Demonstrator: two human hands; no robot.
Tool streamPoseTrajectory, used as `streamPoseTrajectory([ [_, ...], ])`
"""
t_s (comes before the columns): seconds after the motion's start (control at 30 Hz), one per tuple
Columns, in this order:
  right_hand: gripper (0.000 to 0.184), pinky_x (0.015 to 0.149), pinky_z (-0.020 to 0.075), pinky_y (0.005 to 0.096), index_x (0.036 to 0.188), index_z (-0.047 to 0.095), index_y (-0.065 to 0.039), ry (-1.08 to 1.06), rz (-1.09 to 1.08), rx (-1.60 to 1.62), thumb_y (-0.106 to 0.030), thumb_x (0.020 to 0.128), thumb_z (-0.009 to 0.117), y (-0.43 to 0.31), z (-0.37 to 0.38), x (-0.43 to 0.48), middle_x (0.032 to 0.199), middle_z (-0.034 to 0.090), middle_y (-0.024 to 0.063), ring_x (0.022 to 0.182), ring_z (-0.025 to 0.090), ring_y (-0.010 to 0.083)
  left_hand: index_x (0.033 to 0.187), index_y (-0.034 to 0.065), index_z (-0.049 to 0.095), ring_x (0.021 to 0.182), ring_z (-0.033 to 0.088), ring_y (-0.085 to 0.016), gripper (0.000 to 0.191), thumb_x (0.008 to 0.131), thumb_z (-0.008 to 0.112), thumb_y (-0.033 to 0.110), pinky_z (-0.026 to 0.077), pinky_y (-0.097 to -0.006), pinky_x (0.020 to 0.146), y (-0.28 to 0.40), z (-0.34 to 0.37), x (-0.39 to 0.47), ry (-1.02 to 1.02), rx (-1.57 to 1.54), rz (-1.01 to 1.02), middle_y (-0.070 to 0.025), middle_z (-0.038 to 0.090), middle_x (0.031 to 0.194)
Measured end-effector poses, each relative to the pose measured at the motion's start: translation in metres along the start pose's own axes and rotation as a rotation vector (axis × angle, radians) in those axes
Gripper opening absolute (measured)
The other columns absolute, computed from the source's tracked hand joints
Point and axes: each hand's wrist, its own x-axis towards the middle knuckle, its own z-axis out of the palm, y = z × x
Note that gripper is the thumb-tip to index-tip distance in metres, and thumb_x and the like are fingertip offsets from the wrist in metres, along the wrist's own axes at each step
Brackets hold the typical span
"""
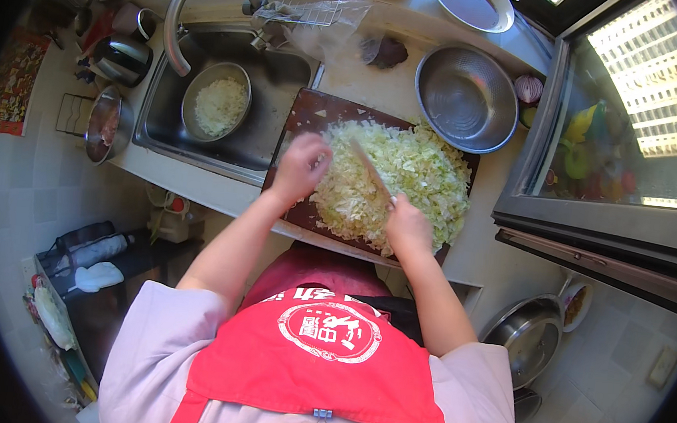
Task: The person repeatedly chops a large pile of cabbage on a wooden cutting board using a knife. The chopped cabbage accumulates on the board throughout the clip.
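My right hand (411, 227) grips the handle of a kitchen knife (372, 171), its blade seen nearly edge-on over a wide heap of chopped cabbage (426, 171). The pale green and white shreds cover most of a dark brown cutting board (311, 105). At the heap's left side is my left hand (303, 166), fingers curled and blurred. A small whitish spot shows at its fingers; whether it holds something is unclear. Loose bits of cabbage are scattered along the board's upper left part.
A steel sink (162, 117) with an arched faucet (174, 13) holds a metal bowl (186, 104) of pale chopped food. An empty metal basin (466, 99) touches the board's upper right. An open window sash (604, 216) juts over the right counter. A bowl of meat (103, 124) stands left.
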Motion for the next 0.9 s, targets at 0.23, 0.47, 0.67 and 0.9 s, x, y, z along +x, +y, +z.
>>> streamPoseTrajectory([
  [0.23, 0.019, 0.068, 0.0519, 0.0566, 0.103, 0.053, -0.005, 0.024, 0.125, 0.044, -0.024, 0.098, 0.053, 0.033, 0.024, 0.001, 0.080, 0.068, 0.0255, 0.078, 0.067, 0.0455, 0.129, 0.0036, 0.054, 0.120, 0.053, -0.035, 0.064, 0.067, 0.073, 0.003, 0.047, -0.0400, 0.099, -0.085, 0.014, 0.073, -0.276, 0.102, -0.256, -0.0167, 0.052, 0.126],
  [0.47, 0.021, 0.071, 0.0510, 0.0568, 0.103, 0.053, -0.004, 0.137, 0.241, 0.164, -0.024, 0.099, 0.051, 0.034, 0.017, -0.009, 0.083, 0.068, 0.0262, 0.081, 0.066, 0.0478, 0.136, 0.0072, 0.053, 0.118, 0.054, -0.037, 0.079, 0.060, 0.075, -0.004, 0.048, -0.0390, 0.099, -0.033, 0.039, 0.137, -0.817, 0.196, -0.055, -0.0155, 0.050, 0.129],
  [0.67, 0.022, 0.076, 0.0506, 0.0570, 0.104, 0.053, -0.002, 0.086, 0.271, 0.176, -0.023, 0.099, 0.051, 0.025, -0.003, 0.000, 0.088, 0.068, 0.0262, 0.087, 0.066, 0.0473, 0.121, 0.0065, 0.064, 0.112, 0.058, -0.038, 0.062, 0.061, 0.071, -0.006, 0.050, -0.0426, 0.095, 0.002, 0.052, 0.117, -0.921, 0.095, 0.110, -0.0154, 0.057, 0.122],
  [0.9, 0.020, 0.076, 0.0513, 0.0561, 0.103, 0.052, -0.002, 0.070, 0.215, 0.167, -0.022, 0.098, 0.051, 0.007, -0.018, -0.002, 0.087, 0.069, 0.0250, 0.086, 0.067, 0.0458, 0.121, 0.0077, 0.063, 0.110, 0.059, -0.036, 0.043, 0.079, 0.061, 0.002, 0.050, -0.0440, 0.094, 0.066, 0.036, 0.023, -0.506, 0.114, 0.252, -0.0147, 0.059, 0.119],
])
